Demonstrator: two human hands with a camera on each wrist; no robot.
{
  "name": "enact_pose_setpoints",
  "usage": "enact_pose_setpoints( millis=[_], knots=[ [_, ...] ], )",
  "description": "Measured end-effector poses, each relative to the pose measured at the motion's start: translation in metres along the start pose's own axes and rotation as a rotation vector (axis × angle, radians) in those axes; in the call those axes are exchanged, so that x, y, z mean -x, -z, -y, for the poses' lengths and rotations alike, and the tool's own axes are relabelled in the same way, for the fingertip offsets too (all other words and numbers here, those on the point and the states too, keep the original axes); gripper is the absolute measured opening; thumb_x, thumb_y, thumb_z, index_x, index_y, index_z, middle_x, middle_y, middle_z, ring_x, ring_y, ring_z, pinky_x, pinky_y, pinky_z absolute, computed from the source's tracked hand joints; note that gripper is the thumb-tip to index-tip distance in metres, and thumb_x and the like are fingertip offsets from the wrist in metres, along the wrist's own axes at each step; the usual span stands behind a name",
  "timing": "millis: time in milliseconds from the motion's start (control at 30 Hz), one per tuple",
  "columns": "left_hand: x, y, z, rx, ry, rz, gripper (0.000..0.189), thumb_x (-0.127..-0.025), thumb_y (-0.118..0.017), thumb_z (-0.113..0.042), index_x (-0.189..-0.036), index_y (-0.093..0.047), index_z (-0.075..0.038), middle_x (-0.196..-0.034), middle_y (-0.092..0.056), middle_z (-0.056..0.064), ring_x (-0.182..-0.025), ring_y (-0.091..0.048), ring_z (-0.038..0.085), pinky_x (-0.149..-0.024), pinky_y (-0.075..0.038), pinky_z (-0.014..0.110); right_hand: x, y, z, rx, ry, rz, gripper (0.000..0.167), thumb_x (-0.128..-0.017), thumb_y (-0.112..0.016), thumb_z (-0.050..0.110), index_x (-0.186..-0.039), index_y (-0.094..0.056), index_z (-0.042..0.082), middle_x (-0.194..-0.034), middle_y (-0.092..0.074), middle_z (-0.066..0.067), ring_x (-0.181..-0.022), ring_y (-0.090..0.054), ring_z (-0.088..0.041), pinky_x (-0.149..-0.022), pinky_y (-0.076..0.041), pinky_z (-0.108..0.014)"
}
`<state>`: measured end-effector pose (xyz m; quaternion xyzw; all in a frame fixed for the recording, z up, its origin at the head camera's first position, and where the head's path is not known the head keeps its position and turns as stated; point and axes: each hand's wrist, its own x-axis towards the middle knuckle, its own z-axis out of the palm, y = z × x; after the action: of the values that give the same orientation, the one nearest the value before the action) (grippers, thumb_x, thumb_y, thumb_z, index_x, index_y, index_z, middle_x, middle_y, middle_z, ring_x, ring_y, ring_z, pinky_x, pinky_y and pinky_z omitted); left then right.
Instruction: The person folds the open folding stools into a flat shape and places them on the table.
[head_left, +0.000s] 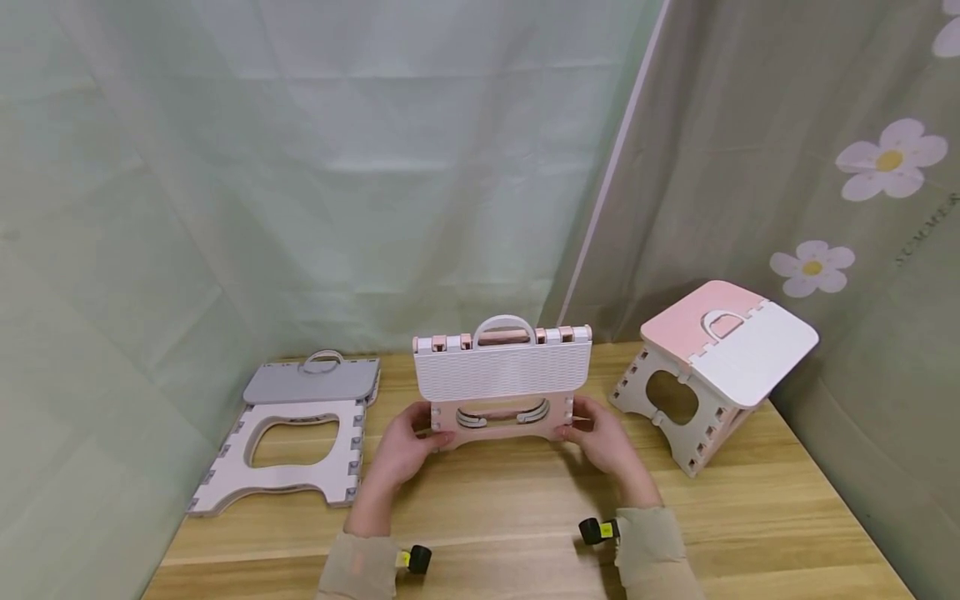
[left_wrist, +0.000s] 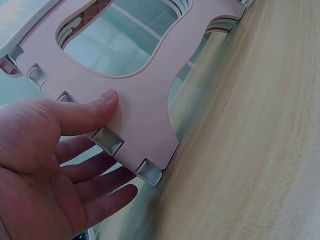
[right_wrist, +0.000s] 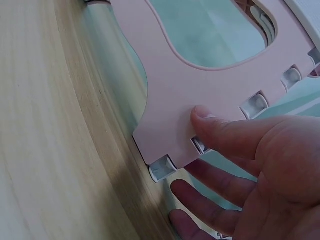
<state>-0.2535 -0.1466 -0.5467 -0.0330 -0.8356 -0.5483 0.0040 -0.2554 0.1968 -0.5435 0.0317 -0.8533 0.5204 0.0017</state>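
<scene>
A pink and white folding stool [head_left: 504, 372] stands folded nearly upright at the middle of the table, its white carry handle on top. My left hand [head_left: 406, 443] grips its lower left edge. In the left wrist view the thumb [left_wrist: 102, 107] presses the pink leg panel [left_wrist: 145, 110], with the fingers behind the edge. On the opposite side my right hand [head_left: 600, 437] pinches the lower right edge. Its thumb [right_wrist: 215, 125] lies on the pink panel [right_wrist: 175, 95] in the right wrist view, and the other fingers are behind or below.
To the left, a grey and white folding stool [head_left: 300, 479] lies folded on the wooden table [head_left: 495, 533]. An unfolded pink and white stool [head_left: 720, 342] stands at the right. Pale green curtains [head_left: 412, 167] hang behind the table and along its sides.
</scene>
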Motion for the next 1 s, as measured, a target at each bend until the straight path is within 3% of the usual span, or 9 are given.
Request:
enact_pose_setpoints(
  millis=[167,400,733,1000],
  knots=[
    [0.0001,-0.0013,0.0001,0.003,0.012,0.016,0.055,-0.091,-0.086,-0.012,-0.141,-0.064,-0.002,-0.129,-0.069,0.014,-0.119,-0.065,0.032,-0.099,-0.056,0.049,-0.0008,-0.0002,0.0006,0.028,-0.026,-0.007,0.041,-0.097,-0.080,0.009,-0.134,-0.065,0.000,-0.134,-0.069,-0.019,-0.122,-0.067,-0.039,-0.107,-0.050,-0.057],
    [0.0001,-0.0017,-0.0003,-0.067,-0.005,0.017,0.044,-0.094,-0.084,-0.014,-0.133,-0.068,0.000,-0.121,-0.070,0.012,-0.113,-0.067,0.030,-0.096,-0.056,0.047,0.0017,0.0014,0.0015,0.061,-0.037,-0.005,0.031,-0.095,-0.082,0.009,-0.122,-0.067,0.003,-0.124,-0.073,-0.016,-0.116,-0.068,-0.035,-0.102,-0.052,-0.056],
    [0.0020,-0.0040,-0.0007,-0.080,0.011,0.019,0.044,-0.096,-0.082,-0.015,-0.135,-0.067,0.000,-0.125,-0.069,0.013,-0.114,-0.064,0.030,-0.101,-0.054,0.051,0.0024,-0.0001,0.0008,0.065,-0.025,0.021,0.039,-0.098,-0.078,0.010,-0.135,-0.067,0.003,-0.127,-0.072,-0.016,-0.118,-0.068,-0.036,-0.103,-0.051,-0.058],
    [0.0030,-0.0050,-0.0016,-0.076,0.013,0.020,0.044,-0.098,-0.080,-0.016,-0.136,-0.066,-0.001,-0.129,-0.069,0.014,-0.116,-0.063,0.031,-0.105,-0.051,0.054,0.0023,-0.0005,-0.0005,0.076,-0.007,0.022,0.035,-0.099,-0.078,0.009,-0.132,-0.068,0.002,-0.124,-0.073,-0.014,-0.115,-0.068,-0.033,-0.099,-0.053,-0.056]
  ],
)
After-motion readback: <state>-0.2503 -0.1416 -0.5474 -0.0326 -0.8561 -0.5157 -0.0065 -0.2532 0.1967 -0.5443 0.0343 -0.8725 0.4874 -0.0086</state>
